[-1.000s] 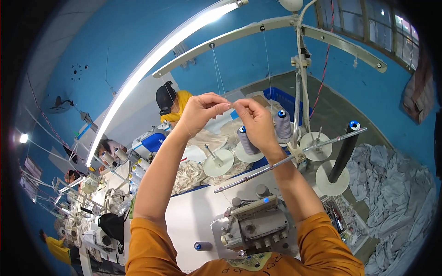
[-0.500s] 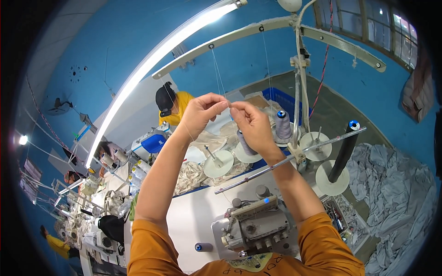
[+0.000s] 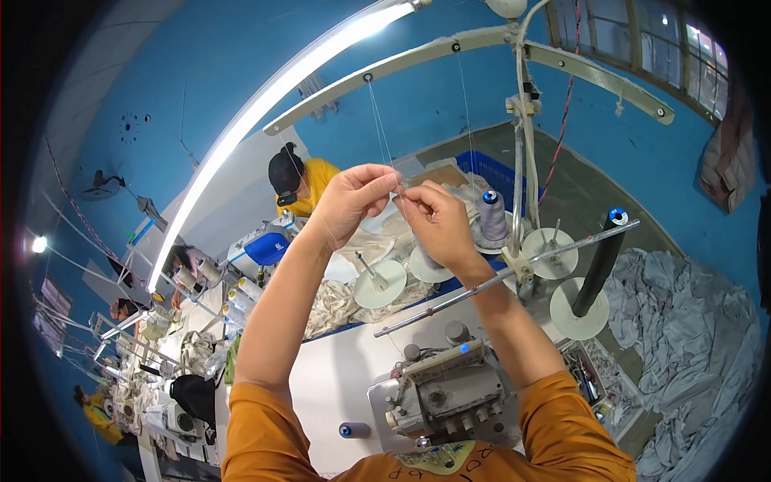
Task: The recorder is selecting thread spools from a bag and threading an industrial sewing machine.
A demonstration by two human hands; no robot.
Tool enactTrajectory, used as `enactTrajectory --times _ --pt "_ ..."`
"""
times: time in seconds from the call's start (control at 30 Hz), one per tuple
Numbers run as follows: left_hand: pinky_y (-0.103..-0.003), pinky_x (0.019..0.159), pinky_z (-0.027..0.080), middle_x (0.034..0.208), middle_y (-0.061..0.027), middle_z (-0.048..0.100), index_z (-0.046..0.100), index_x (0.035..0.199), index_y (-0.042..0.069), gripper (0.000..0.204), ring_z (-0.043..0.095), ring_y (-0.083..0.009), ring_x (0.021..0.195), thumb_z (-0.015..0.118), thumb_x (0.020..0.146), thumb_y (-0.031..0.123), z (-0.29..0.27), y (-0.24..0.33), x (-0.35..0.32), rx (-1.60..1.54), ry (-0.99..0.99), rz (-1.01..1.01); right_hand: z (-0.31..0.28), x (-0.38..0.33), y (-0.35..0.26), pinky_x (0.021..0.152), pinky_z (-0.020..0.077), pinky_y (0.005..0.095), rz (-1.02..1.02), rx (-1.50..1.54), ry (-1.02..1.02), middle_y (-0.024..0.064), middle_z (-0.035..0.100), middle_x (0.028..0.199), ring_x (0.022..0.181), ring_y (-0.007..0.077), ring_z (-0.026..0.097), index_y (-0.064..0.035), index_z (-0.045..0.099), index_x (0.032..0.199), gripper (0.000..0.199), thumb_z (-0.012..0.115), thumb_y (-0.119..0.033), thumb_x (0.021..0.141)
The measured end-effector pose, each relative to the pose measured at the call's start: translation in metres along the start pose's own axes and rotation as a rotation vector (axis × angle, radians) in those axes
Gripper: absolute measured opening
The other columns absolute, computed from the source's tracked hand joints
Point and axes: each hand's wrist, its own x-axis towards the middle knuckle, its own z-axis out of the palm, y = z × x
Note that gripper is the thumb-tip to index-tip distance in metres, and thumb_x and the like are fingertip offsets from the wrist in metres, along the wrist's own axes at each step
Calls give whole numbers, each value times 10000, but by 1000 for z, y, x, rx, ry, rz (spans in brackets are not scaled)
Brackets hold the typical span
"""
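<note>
Both hands are raised over the thread stand, closed in pinches close together. My left hand [image 3: 357, 201] grips a thin pale thread [image 3: 381, 120] between thumb and index finger; it runs down from an eyelet in the overhead guide bar [image 3: 321, 100]. My right hand [image 3: 438, 218] pinches the same thread just beside and slightly below the left fingertips. Whether a knot sits there is too small to tell. Behind my right hand, a grey thread cone [image 3: 430, 255] is partly hidden. Another grey cone [image 3: 492, 218] with a blue top stands to its right. Below sits an overlock sewing machine [image 3: 446, 394].
A metal rod [image 3: 450, 307] crosses below my right wrist. Bare spool discs [image 3: 380, 285] and a dark cone [image 3: 602, 261] surround the stand. A thread spool [image 3: 355, 430] lies on the table. Grey fabric [image 3: 683, 337] heaps at right. A co-worker in yellow [image 3: 317, 185] sits beyond.
My right hand has shifted slightly left and down, its fingers curling more tightly beside the left fingertips. My left hand stays almost in place.
</note>
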Motion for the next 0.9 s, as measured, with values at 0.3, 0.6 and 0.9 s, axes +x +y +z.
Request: enactTrajectory --times 0.3,0.6,0.9 --pt "-188 611 430 811 -16 649 680 952 22 179 517 -56 688 713 861 173 -3 -1 -2 26 53 -18 -2 -1 -4 526 372 262 -15 -27 -4 36 527 725 584 97 453 -12 684 868 94 699 -90 817" --pt "-232 648 467 723 -40 661 731 816 32 177 596 -84 703 752 793 206 10 12 -7 1036 269 307 -19 14 -12 596 432 316 -397 -298 133 41 527 807 703 191 530 -72 695 812 106 759 -125 745" --pt "-280 704 469 759 -67 665 733 883 32 213 583 -139 740 737 795 226 2 2 -2 677 226 126 -16 9 -10 571 420 280 -148 -168 -19 43 542 790 647 149 509 -51 687 810 86 733 -96 753"
